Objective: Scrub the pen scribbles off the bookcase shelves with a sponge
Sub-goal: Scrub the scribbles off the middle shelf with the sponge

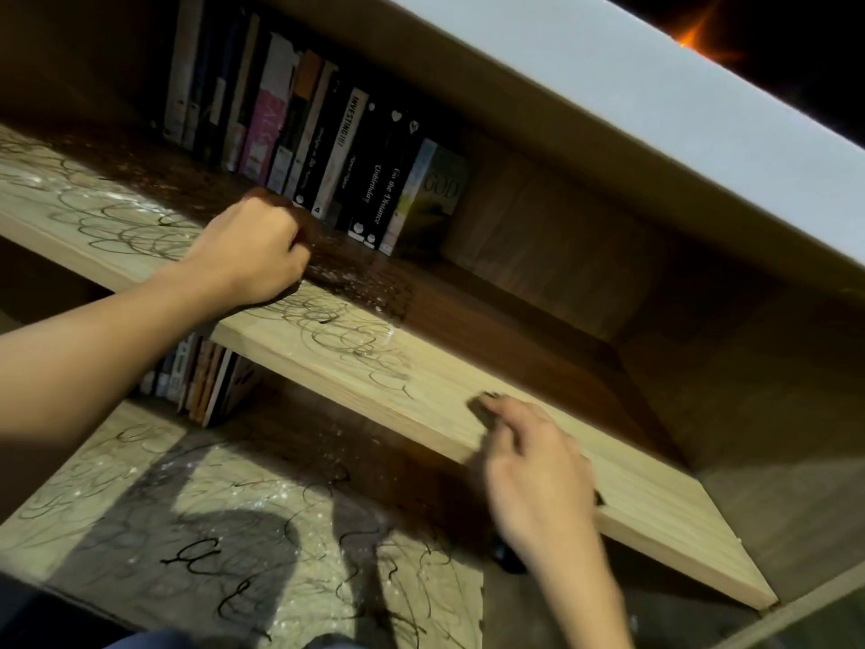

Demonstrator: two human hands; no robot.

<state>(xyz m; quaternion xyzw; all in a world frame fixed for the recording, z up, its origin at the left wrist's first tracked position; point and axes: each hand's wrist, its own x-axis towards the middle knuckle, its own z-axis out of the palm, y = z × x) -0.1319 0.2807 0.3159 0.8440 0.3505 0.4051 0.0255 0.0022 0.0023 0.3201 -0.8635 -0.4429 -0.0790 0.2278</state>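
1. I see the bookcase shelf [421,391] crossed with pen scribbles [327,320].
2. My left hand [248,250] is fisted there; any sponge is hidden.
3. My right hand [538,480] rests loose-fingered on the edge.
4. Hard scrubbing could topple the books [327,147].
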